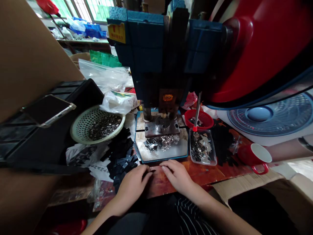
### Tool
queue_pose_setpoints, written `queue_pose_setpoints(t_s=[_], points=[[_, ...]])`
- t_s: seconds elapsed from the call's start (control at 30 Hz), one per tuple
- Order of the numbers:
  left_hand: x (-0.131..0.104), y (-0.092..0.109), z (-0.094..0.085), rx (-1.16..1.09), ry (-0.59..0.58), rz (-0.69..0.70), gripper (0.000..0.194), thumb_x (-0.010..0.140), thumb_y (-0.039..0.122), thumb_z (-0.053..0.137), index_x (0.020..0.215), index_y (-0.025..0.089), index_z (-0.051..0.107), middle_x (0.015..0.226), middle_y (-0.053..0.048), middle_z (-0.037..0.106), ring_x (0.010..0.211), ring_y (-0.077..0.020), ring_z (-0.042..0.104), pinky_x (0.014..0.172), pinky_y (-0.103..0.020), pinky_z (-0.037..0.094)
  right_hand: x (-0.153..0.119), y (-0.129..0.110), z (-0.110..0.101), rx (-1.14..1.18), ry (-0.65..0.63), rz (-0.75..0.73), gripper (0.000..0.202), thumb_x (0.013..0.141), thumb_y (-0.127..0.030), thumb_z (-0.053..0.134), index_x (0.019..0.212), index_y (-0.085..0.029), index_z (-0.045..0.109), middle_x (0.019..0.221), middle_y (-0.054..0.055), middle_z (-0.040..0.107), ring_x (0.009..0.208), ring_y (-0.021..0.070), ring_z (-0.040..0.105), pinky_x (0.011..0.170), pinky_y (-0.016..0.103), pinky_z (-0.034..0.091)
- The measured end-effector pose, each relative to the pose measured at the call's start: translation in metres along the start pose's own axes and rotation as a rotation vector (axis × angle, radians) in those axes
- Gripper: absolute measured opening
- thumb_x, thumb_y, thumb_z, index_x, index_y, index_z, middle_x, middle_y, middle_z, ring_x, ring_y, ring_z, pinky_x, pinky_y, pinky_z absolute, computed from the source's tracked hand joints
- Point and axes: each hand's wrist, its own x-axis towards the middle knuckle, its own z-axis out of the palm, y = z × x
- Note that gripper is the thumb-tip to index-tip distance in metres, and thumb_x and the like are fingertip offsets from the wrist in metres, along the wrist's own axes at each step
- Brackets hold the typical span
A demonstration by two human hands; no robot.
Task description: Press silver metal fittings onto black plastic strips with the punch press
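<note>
Here are both hands, low over the red bench (158,187), left hand (133,181) and right hand (178,176) side by side with a narrow gap between. Fingers are loosely curled, tips turned inward; whether anything tiny is pinched there, I can't tell. Just beyond the fingertips sits the base plate (162,157) of the blue press (146,47), and on it, small metal pieces (169,141) lie in a loose heap in front of the die block (151,131)! Beyond the right hand, a clear plastic tray (204,163) of metal parts, a red bowl (205,126) behind it. Out past the left hand, black flat pieces (121,167), then a pale green basket (77,129) of metal bits.
</note>
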Motion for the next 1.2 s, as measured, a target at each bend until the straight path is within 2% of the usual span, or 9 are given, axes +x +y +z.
queue_pose_setpoints(t_s=[0.2, 0.33, 0.47, 0.6, 0.77, 0.87, 0.97, 1.07, 1.2], points=[[0.028, 0.032, -0.019, -0.725, -0.098, -0.223, 0.031, 0.073, 0.033, 0.054, 0.098, 0.018, 0.062, 0.088, -0.005, 0.068, 0.074, -0.0192, 0.061, 0.066, -0.030, 0.046, 0.006, 0.003, -0.001, 0.299, 0.113, 0.180, 0.029, 0.089, -0.033, 0.044, 0.110, -0.025, 0.063, 0.091, 0.004, 0.068, 0.082, 0.0180, 0.063, 0.078, 0.032, 0.051], [0.035, 0.047, -0.031, -0.949, -0.161, -0.228, 0.052, 0.062, 0.018, 0.055, 0.114, 0.016, 0.057, 0.094, -0.006, 0.067, 0.081, -0.0184, 0.061, 0.073, -0.031, 0.046, 0.012, -0.007, -0.011, 0.380, 0.112, 0.162, 0.032, 0.089, -0.036, 0.044, 0.115, -0.027, 0.060, 0.115, 0.004, 0.061, 0.097, 0.0184, 0.061, 0.079, 0.031, 0.052], [0.035, 0.055, -0.038, -1.046, -0.208, -0.240, 0.060, 0.060, 0.011, 0.052, 0.119, 0.016, 0.053, 0.100, -0.006, 0.067, 0.088, -0.0177, 0.061, 0.083, -0.033, 0.043, 0.013, -0.011, -0.021, 0.271, 0.082, 0.049, 0.035, 0.087, -0.033, 0.048, 0.120, -0.025, 0.057, 0.114, 0.006, 0.060, 0.100, 0.0185, 0.057, 0.086, 0.032, 0.049], [0.034, 0.056, -0.038, -1.108, -0.223, -0.247, 0.059, 0.060, 0.009, 0.053, 0.118, 0.017, 0.054, 0.106, -0.006, 0.066, 0.090, -0.0165, 0.060, 0.084, -0.032, 0.042, 0.014, -0.012, -0.024, 0.142, 0.081, -0.020, 0.038, 0.083, -0.029, 0.055, 0.121, -0.026, 0.055, 0.103, 0.005, 0.061, 0.080, 0.0154, 0.058, 0.075, 0.030, 0.050], [0.033, 0.059, -0.039, -1.168, -0.202, -0.246, 0.057, 0.060, 0.009, 0.056, 0.116, 0.018, 0.056, 0.113, -0.007, 0.064, 0.104, -0.0187, 0.057, 0.091, -0.031, 0.040, 0.016, -0.013, -0.025, 0.078, 0.120, -0.060, 0.031, 0.083, -0.029, 0.055, 0.114, -0.025, 0.059, 0.100, 0.005, 0.063, 0.080, 0.0161, 0.057, 0.076, 0.029, 0.047], [0.031, 0.058, -0.039, -1.185, -0.187, -0.240, 0.055, 0.060, 0.010, 0.059, 0.114, 0.019, 0.058, 0.115, -0.007, 0.063, 0.103, -0.0195, 0.059, 0.089, -0.030, 0.042, 0.017, -0.014, -0.026, 0.062, 0.148, 0.002, 0.017, 0.084, -0.032, 0.053, 0.090, -0.021, 0.065, 0.082, 0.003, 0.063, 0.074, 0.0158, 0.056, 0.071, 0.027, 0.043], [0.030, 0.056, -0.037, -1.140, -0.182, -0.294, 0.054, 0.062, 0.013, 0.060, 0.116, 0.017, 0.057, 0.097, -0.005, 0.069, 0.089, -0.0174, 0.064, 0.079, -0.027, 0.045, 0.019, -0.013, -0.025, 0.131, 0.160, 0.160, 0.028, 0.085, -0.037, 0.050, 0.065, -0.019, 0.056, 0.060, -0.002, 0.053, 0.061, 0.0135, 0.050, 0.060, 0.024, 0.038], [0.031, 0.052, -0.033, -1.140, -0.157, -0.343, 0.054, 0.063, 0.016, 0.061, 0.117, 0.015, 0.056, 0.082, -0.003, 0.069, 0.079, -0.0156, 0.065, 0.069, -0.024, 0.046, 0.023, -0.013, -0.024, 0.268, 0.125, 0.250, 0.034, 0.085, -0.040, 0.048, 0.059, -0.018, 0.051, 0.055, -0.003, 0.051, 0.057, 0.0118, 0.048, 0.059, 0.023, 0.036], [0.032, 0.050, -0.030, -1.132, -0.103, -0.372, 0.045, 0.068, 0.023, 0.064, 0.112, 0.015, 0.059, 0.084, -0.003, 0.069, 0.074, -0.0137, 0.065, 0.064, -0.022, 0.047, 0.026, -0.012, -0.025, 0.358, 0.107, 0.272, 0.039, 0.085, -0.043, 0.047, 0.056, -0.018, 0.050, 0.054, -0.003, 0.052, 0.057, 0.0114, 0.048, 0.062, 0.024, 0.036]])
